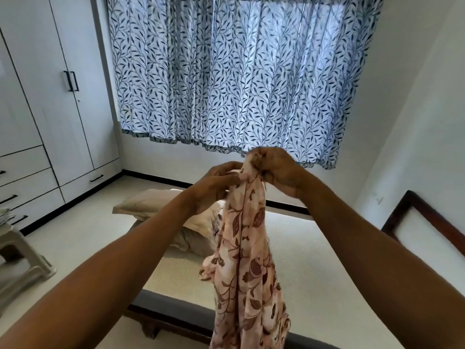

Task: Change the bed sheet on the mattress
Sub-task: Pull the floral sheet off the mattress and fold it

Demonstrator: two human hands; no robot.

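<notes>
Both hands — left hand [218, 181], right hand [274, 170] — grip the bunched top of a pink floral cotton bed sheet [247, 260], which hangs mid-frame over the bare cream mattress [314, 268].

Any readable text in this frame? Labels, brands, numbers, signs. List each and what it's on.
No readable text anywhere in the head view.
floral sheet: leaf and flower print only, no tag showing.
curtain: leaf print, no lettering.
wardrobe: plain doors and dark handles, no text.
wall plate: small dark marks, too small to read.
</notes>
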